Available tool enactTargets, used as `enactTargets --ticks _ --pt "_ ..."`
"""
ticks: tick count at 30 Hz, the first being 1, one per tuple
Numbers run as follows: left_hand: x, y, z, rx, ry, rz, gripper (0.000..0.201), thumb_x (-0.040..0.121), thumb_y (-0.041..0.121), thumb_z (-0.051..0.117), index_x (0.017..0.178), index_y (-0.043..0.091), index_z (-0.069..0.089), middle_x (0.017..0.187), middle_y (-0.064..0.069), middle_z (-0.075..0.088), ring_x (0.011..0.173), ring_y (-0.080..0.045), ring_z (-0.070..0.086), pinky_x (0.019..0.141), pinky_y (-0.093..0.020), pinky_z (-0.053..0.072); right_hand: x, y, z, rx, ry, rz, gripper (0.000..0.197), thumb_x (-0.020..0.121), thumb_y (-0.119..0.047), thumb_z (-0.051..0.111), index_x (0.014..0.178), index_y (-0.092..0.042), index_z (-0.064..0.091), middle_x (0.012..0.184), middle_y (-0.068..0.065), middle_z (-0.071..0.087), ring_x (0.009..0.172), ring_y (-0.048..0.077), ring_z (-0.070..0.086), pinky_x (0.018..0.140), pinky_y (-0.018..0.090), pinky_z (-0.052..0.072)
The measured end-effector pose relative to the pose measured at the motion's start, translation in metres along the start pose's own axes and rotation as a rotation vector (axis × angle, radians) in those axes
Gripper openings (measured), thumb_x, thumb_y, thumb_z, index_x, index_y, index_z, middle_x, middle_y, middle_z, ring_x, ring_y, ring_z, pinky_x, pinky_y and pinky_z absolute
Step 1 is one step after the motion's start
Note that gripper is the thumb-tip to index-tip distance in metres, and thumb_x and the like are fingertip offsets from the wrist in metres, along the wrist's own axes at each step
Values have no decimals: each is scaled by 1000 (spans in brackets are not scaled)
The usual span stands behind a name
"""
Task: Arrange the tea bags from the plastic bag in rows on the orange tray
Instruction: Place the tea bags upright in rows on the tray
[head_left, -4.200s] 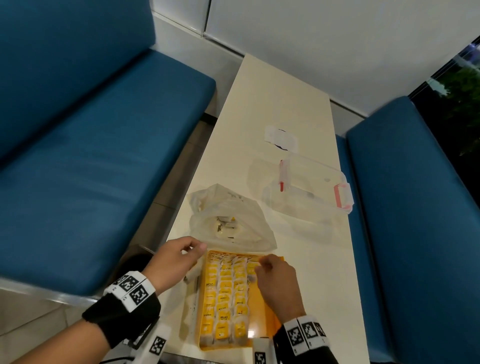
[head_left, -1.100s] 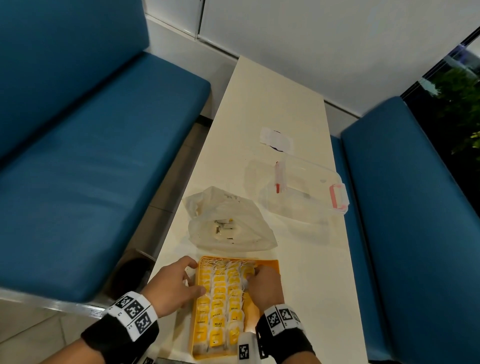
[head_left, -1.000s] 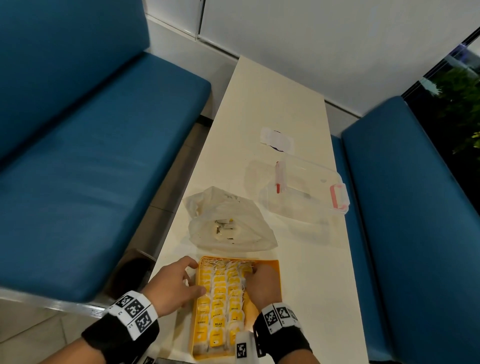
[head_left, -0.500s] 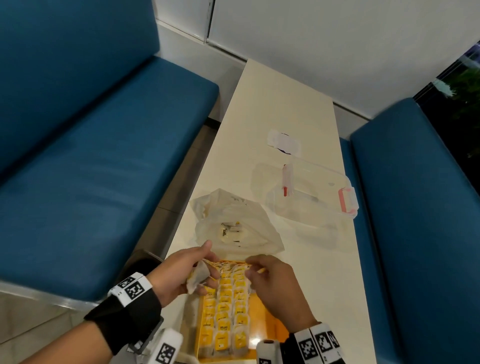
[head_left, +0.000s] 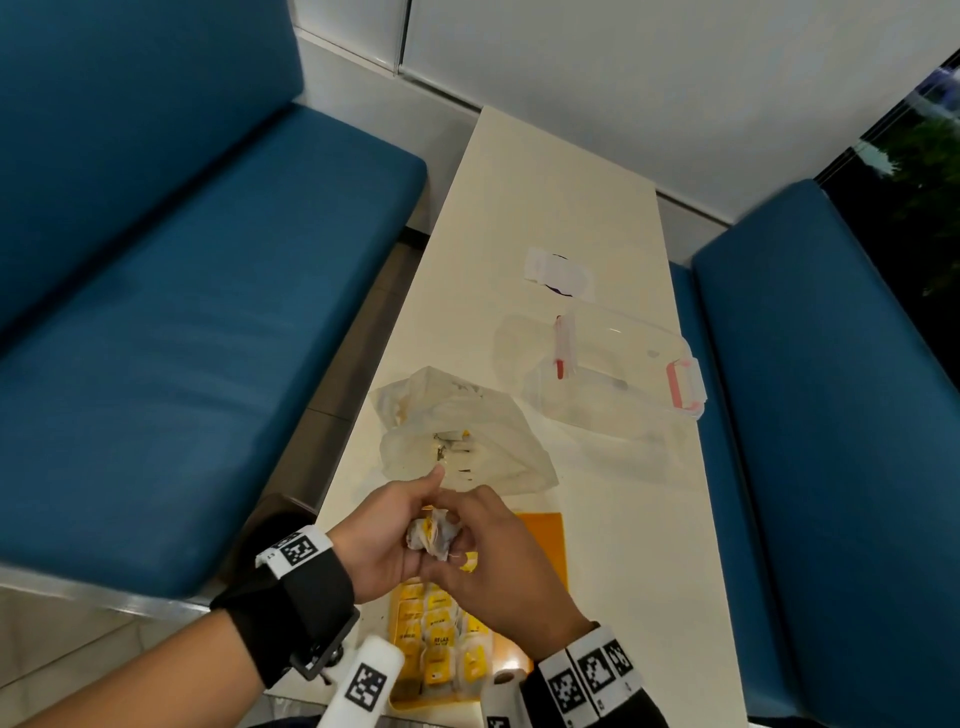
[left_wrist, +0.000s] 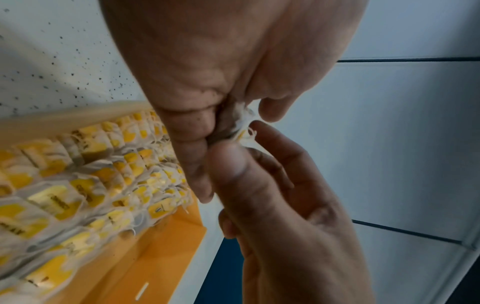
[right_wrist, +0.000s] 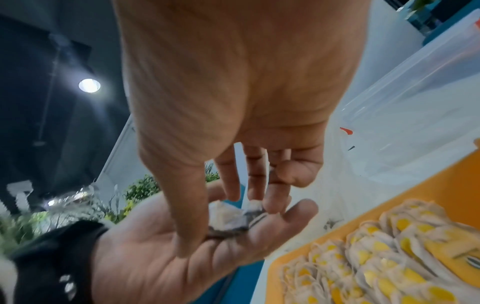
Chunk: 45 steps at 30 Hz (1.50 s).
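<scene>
Both hands meet above the far end of the orange tray (head_left: 540, 540). My left hand (head_left: 387, 540) cradles a crumpled white-and-yellow tea bag (head_left: 434, 535) in its curled fingers, thumb pointing up. My right hand (head_left: 485, 556) pinches the same tea bag (right_wrist: 228, 218) from above with thumb and fingertips. Rows of tea bags (head_left: 441, 639) with yellow tags fill the tray's left part (left_wrist: 78, 174); its right strip (left_wrist: 161, 246) is bare. The translucent plastic bag (head_left: 467, 436) lies just beyond the tray, with a few tea bags showing inside.
A clear plastic box (head_left: 613, 374) with pink latches stands on the narrow cream table (head_left: 545, 182), right of the bag. A white paper scrap (head_left: 558, 270) lies further back. Blue benches (head_left: 182, 312) flank the table on both sides.
Both hands have left the rows on the tray and come together above its far end. The tea bag in my left hand half a second ago is now held by both.
</scene>
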<state>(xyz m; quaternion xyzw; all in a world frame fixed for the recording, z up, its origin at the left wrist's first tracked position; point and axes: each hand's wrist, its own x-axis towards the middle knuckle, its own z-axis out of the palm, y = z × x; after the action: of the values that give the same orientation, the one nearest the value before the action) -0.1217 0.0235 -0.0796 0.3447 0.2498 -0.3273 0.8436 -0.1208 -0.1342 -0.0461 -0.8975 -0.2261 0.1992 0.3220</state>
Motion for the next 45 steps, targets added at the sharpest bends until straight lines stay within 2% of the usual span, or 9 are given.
enactTargets --ticks 5,10,13,18,23,28,34,40,45 --pt "-1 -2 -4 1 29 60 33 105 16 43 119 -2 67 119 -28 68 92 -32 73 71 -36 63 0 7 1 103 185 106 20 84 -20 74 99 -28 63 98 -12 62 87 0 62 67 10 46" --pt "-4 -3 -8 72 50 95 25 102 12 50 116 4 70 106 -21 73 88 -31 74 73 -35 63 0 9 -10 244 246 182 13 82 -14 77 79 -23 69 80 -8 69 75 3 65 64 13 48" --pt "-5 0 -14 225 72 179 25 94 1 57 113 10 71 110 -16 73 86 -26 72 66 -31 55 2 12 -26 286 217 213 11 84 -13 76 78 -21 71 71 -2 71 68 13 68 65 24 54" --pt "-8 7 -14 633 -36 394 42 79 10 79 116 28 73 112 2 72 81 -8 67 66 -21 48 3 9 -44 207 81 179 6 84 -15 75 80 -19 74 71 -2 70 63 4 62 62 18 50" --pt "-1 3 -6 861 13 600 9 86 22 78 94 24 79 93 5 77 84 -5 69 80 -21 49 8 8 -50 287 229 154 7 83 -14 77 81 -20 73 80 0 72 72 17 63 67 24 52" --pt "1 -1 -4 824 22 607 6 87 23 77 92 27 79 84 6 76 73 0 64 64 -15 46 5 7 -46 296 220 159 7 82 -11 78 82 -14 72 79 -4 71 66 4 61 64 18 49" --pt "4 2 -17 944 106 543 34 82 25 82 113 33 70 95 9 75 94 4 66 87 -18 42 1 27 -65 111 243 312 13 79 -20 79 71 -19 70 67 -7 66 56 2 54 56 20 44" --pt "9 -3 -4 1026 62 556 50 75 36 86 120 41 66 105 19 70 102 6 63 87 -10 44 -10 34 -69 315 128 359 8 85 -10 74 80 -6 69 57 5 65 49 7 54 52 19 40" --pt "17 -13 10 1039 -2 623 7 82 32 81 88 29 77 81 12 72 78 0 64 72 -14 45 -8 30 -54 543 146 341 7 90 -1 66 89 4 62 63 17 64 48 12 56 47 23 37"
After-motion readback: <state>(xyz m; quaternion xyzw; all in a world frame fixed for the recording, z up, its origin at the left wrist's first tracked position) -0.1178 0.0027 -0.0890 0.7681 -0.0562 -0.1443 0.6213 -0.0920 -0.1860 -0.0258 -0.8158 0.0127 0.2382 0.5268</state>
